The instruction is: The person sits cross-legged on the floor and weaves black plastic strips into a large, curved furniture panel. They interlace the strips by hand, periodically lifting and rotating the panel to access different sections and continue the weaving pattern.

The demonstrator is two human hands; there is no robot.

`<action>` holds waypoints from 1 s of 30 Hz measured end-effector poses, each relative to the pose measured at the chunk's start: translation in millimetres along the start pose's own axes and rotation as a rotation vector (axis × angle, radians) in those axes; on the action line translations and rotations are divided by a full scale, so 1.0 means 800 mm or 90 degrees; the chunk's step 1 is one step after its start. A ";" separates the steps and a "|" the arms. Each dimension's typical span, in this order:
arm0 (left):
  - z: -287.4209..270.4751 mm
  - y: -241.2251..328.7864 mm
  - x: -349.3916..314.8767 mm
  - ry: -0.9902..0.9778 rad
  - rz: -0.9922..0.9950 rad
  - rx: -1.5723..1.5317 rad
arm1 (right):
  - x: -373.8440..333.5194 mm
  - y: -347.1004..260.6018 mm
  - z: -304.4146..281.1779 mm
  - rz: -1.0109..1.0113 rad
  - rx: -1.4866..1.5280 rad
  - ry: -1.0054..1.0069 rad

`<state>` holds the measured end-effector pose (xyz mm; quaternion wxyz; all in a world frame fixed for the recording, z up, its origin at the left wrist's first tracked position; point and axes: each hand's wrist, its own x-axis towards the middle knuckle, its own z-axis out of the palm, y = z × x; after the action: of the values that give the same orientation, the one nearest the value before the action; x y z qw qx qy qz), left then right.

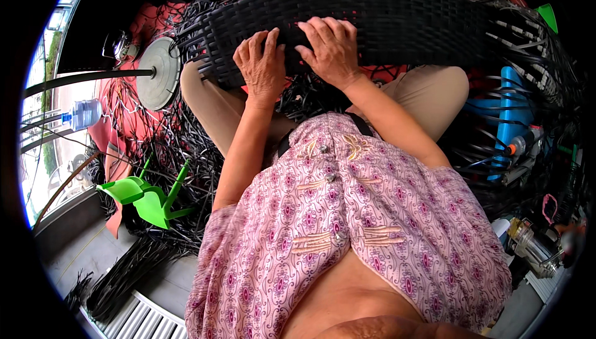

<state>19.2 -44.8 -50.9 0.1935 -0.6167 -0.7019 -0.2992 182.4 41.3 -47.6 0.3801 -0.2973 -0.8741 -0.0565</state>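
Across my lap lies a long, curved panel of black woven strips, with loose strip ends at its left edge. My left hand rests on its near side, fingers bent and a little apart, the tips touching the weave. Just to the right, my right hand lies on the same panel with its fingers spread and the thumb held away from them. No separate thing shows in either hand. The undersides of the fingers are hidden, so a thin strip beneath them could not be seen.
Loose black strips cover much of the red floor covering. On the left are a round grey disc, a green plastic chair and a clear blue water jug. A blue plastic piece and a glass jar are on the right.
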 end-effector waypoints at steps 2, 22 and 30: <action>0.006 0.001 0.003 0.006 0.005 0.002 | 0.012 0.002 0.001 0.008 0.003 0.012; 0.018 -0.001 -0.011 0.008 -0.003 0.013 | -0.029 0.091 -0.042 0.043 -0.041 0.030; 0.017 -0.003 -0.011 0.011 0.002 0.018 | -0.017 0.099 -0.045 0.057 -0.053 0.051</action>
<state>19.8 -42.6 -67.1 0.2088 -0.6126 -0.7033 -0.2941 256.8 87.6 -42.0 0.4044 -0.3489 -0.8408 -0.0880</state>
